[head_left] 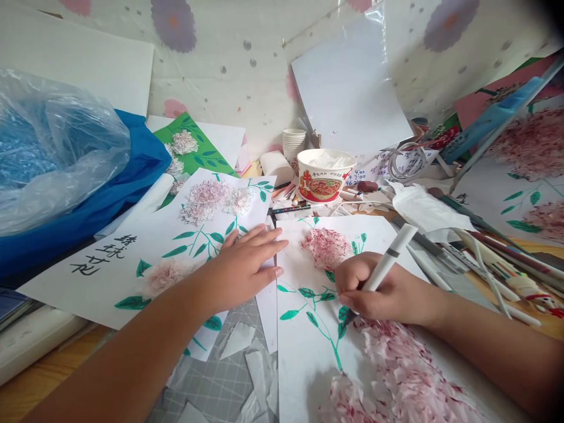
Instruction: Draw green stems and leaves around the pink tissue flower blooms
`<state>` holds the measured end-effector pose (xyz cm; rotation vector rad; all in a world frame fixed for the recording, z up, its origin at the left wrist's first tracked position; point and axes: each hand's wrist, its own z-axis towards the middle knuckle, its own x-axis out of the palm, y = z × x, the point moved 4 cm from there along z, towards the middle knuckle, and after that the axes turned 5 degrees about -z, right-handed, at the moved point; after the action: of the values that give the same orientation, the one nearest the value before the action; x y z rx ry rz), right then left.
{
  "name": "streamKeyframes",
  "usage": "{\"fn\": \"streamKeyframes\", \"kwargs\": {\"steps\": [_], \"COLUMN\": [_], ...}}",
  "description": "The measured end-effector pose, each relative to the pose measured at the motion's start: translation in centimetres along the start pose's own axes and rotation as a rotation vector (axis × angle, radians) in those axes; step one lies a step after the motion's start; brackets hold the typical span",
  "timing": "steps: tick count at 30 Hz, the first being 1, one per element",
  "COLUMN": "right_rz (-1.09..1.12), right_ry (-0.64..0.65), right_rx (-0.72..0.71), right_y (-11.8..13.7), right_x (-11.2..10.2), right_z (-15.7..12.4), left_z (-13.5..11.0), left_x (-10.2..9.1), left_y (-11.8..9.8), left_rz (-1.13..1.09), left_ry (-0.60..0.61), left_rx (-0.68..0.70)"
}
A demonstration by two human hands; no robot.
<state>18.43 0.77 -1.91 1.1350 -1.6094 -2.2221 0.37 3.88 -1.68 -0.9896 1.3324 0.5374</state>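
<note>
My right hand (383,289) is closed around a white marker pen (390,257), its tip down among green leaves on a white sheet (304,346) with pink paper flowers glued on it. A pink flower cluster (325,247) sits just above the hand. My left hand (244,264) lies flat with fingers stretched out. It presses the left edge of that sheet and overlaps a second flower picture (145,252) with black brush characters.
A paper bowl (325,174) with a red print stands behind the sheet, beside stacked paper cups (294,141). Pens and brushes (493,258) lie at the right. A blue cloth and a plastic bag (57,153) fill the left. Paper scraps lie on a grey cutting mat (224,376).
</note>
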Motion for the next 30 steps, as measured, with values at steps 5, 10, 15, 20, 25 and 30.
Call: {"fn": "streamKeyframes", "kwargs": {"steps": [5,10,15,20,25,30], "right_rz": [-0.017,-0.027,-0.061,0.015,0.236,0.105], "right_ry": [0.039,0.051,0.052,0.017,-0.237,-0.066], "right_rx": [0.025,0.013,-0.008,-0.001,-0.021,-0.04], "right_y": [0.3,0.8,1.1,0.4,-0.1,1.7], "right_x": [0.4,0.5,0.6,0.2,-1.1,0.2], "right_z": [-0.1,0.0,0.1,0.1,-0.1,0.1], "left_z": [-0.2,-0.2,-0.2,-0.1,-0.1,-0.1], "left_x": [0.1,0.1,0.0,-0.1,0.0,-0.1], "left_y": [0.1,0.1,-0.1,-0.1,0.0,-0.1], "left_rz": [-0.004,0.003,0.005,0.003,-0.007,-0.008], "left_ry": [-0.001,-0.005,0.009,0.011,0.008,-0.013], "left_rx": [0.003,0.011,-0.003,-0.007,0.0,0.01]}}
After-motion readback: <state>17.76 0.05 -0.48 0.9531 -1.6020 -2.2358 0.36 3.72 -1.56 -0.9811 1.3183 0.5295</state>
